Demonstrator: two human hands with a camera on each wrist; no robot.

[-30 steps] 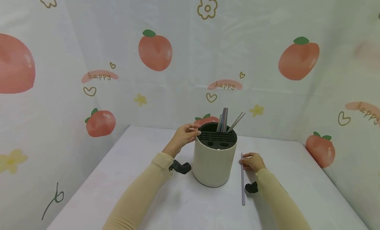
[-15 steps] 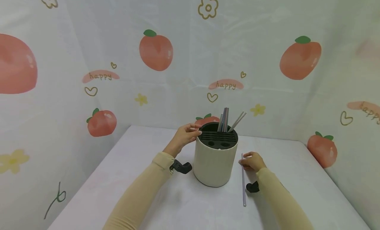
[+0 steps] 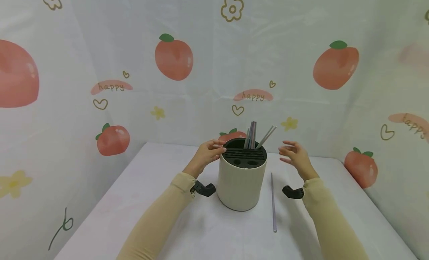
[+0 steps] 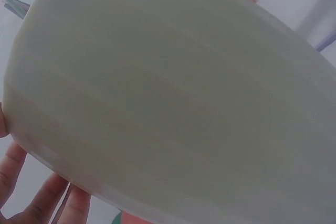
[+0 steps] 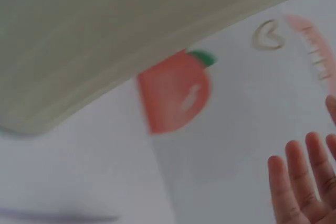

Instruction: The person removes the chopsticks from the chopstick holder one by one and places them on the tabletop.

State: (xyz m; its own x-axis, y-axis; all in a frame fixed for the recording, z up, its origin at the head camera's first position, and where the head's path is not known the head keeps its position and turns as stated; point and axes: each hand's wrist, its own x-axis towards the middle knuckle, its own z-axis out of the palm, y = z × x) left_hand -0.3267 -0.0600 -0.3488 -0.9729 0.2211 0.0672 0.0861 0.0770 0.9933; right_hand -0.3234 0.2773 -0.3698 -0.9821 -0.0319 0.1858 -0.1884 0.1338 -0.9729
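Note:
A cream cylindrical utensil holder [image 3: 240, 187] stands upright on the table; its black insert [image 3: 246, 155] has slots and round holes. Several thin sticks [image 3: 253, 135], like chopsticks, lean in its back opening. My left hand [image 3: 205, 155] rests against the holder's left side near the rim. In the left wrist view, its fingers [image 4: 50, 198] touch the holder's wall. My right hand [image 3: 296, 158] hovers right of the holder, fingers spread and holding nothing. Below it to the left, a single lilac stick, also like a chopstick [image 3: 273, 206], lies on the table.
The white table [image 3: 167, 230] meets a printed curtain [image 3: 201, 96] at the back and sides. A black wrist camera [image 3: 204, 188] sits on the left wrist close to the holder; another camera [image 3: 293, 192] is on the right wrist.
My right hand has left the lilac stick, rising and moving back and to the right with its fingers spread. The stick stays on the table. My left hand has stayed on the holder.

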